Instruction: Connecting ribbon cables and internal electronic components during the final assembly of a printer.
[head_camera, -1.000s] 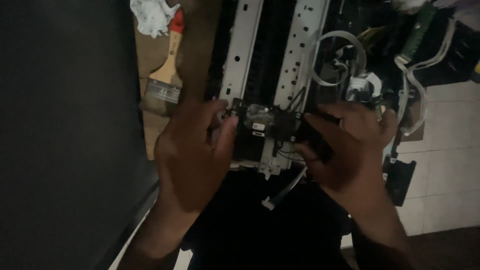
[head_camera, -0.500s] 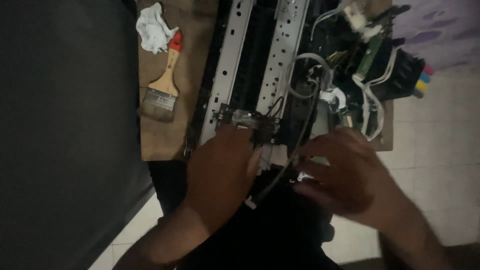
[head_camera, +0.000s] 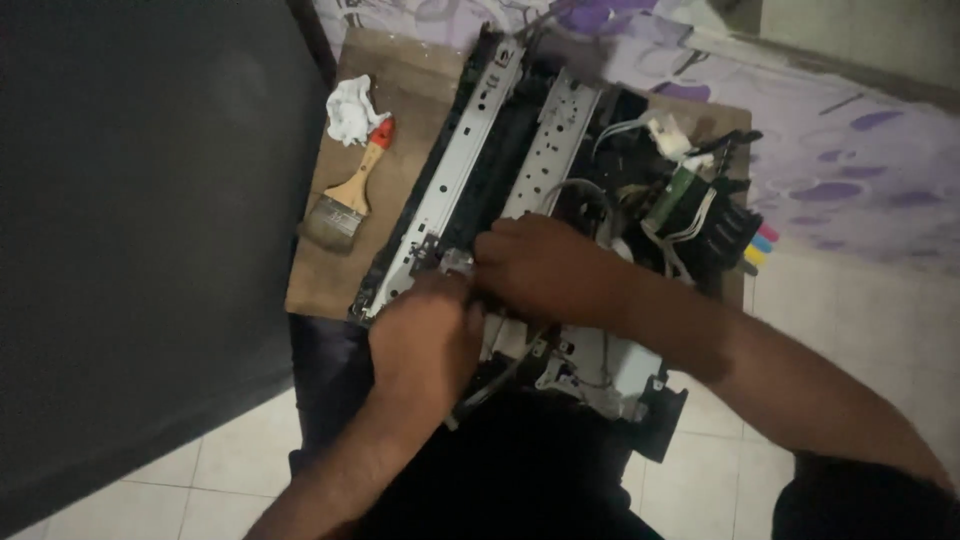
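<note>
We work small carriage part (head_camera: 455, 262) on metal rail (head_camera: 440, 195) of opened printer chassis (head_camera: 560, 150) — left hand (head_camera: 425, 340) and right hand (head_camera: 540, 265) both pinch it; best keep grip steady, wires (head_camera: 690, 215) clear.

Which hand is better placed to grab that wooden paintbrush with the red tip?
Probably the left hand: it is nearer the wooden paintbrush lying on the brown board. The right hand sits farther across the opened printer frame.

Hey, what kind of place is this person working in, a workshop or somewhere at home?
Probably a room at home rather than a workshop. The opened printer sits on a cardboard sheet laid over a pale tiled floor, and a purple patterned cloth, possibly bedding, lies beside it.
</note>
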